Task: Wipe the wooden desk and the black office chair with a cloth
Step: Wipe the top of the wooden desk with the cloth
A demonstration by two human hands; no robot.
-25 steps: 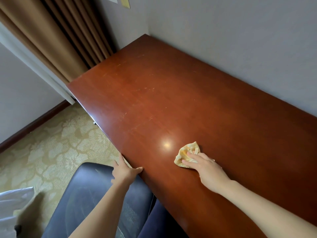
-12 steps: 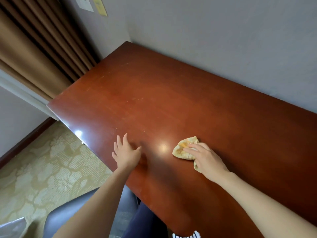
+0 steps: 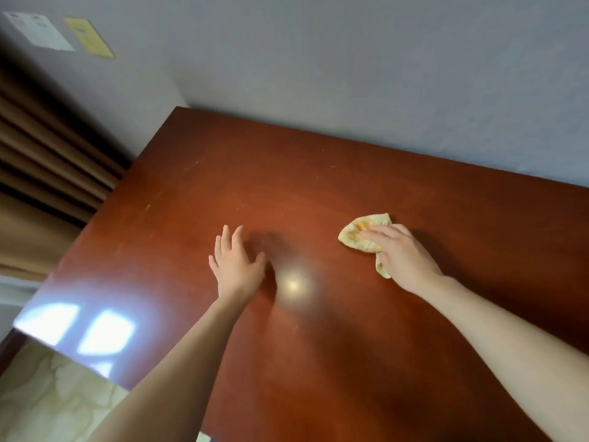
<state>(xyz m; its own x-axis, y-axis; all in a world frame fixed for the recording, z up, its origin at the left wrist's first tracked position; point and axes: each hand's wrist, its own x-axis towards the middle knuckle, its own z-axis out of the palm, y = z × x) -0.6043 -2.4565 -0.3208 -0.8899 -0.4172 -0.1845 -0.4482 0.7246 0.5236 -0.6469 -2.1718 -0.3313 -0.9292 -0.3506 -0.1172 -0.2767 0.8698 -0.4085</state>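
The reddish-brown wooden desk (image 3: 318,173) fills most of the head view and stands against a grey wall. A crumpled yellow cloth (image 3: 357,236) lies on it right of centre. My right hand (image 3: 403,255) presses down on the cloth, fingers over its near half, and part of the cloth sticks out under the palm. My left hand (image 3: 234,264) is over the desk's middle, fingers straight and spread, holding nothing. The black office chair is out of view.
Brown curtains (image 3: 41,167) hang at the left, beside the desk's left end. Patterned beige carpet (image 3: 47,403) shows at the bottom left. Two paper notices (image 3: 60,35) are stuck on the wall at top left.
My left hand left the desk's front edge and moved onto the desktop. My right hand and the cloth slid farther across the desk. My view rose, and the chair dropped out of sight.
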